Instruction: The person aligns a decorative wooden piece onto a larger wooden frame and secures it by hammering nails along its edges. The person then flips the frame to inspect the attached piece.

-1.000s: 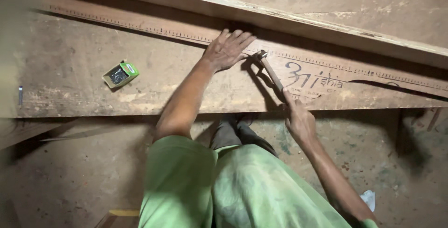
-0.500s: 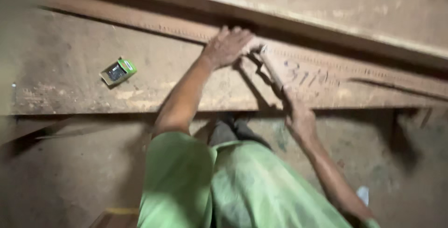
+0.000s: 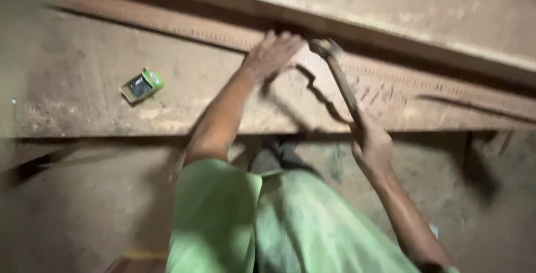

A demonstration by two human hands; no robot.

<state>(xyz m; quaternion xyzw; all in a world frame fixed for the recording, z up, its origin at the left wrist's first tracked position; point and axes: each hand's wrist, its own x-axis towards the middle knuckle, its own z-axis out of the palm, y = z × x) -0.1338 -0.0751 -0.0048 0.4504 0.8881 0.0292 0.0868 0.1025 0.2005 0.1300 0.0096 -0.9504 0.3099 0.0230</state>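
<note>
The left hand [image 3: 273, 54] lies palm down on the far part of a wide wooden board [image 3: 184, 91], fingers spread and flat, gripping nothing; its fingertips reach the edge of a long carved strip [image 3: 446, 91] that runs along the board's far side. Just right of that hand, the head of a hammer [image 3: 338, 80] hangs over the strip, close to the left fingertips but apart from them as far as the blur lets one tell. The hammer's shaft slants down and to the right into the right hand [image 3: 369, 142], which is clenched round the lower end of the handle, near the board's front edge. The hammer's dark shadow falls on the wood between the two hands. Some scrawled marks sit on the board just beyond the right hand, beside the shaft. Well off to the left of the left hand, a small green tape measure [image 3: 142, 85] rests on the board, tilted. Past the strip, beyond both hands, a pale plank [image 3: 391, 24] runs across the top. Below the hands the person's green sleeves [image 3: 223, 217] fill the lower part of the view, with a dusty floor [image 3: 84, 206] beneath the board. The whole view is motion-blurred.
</note>
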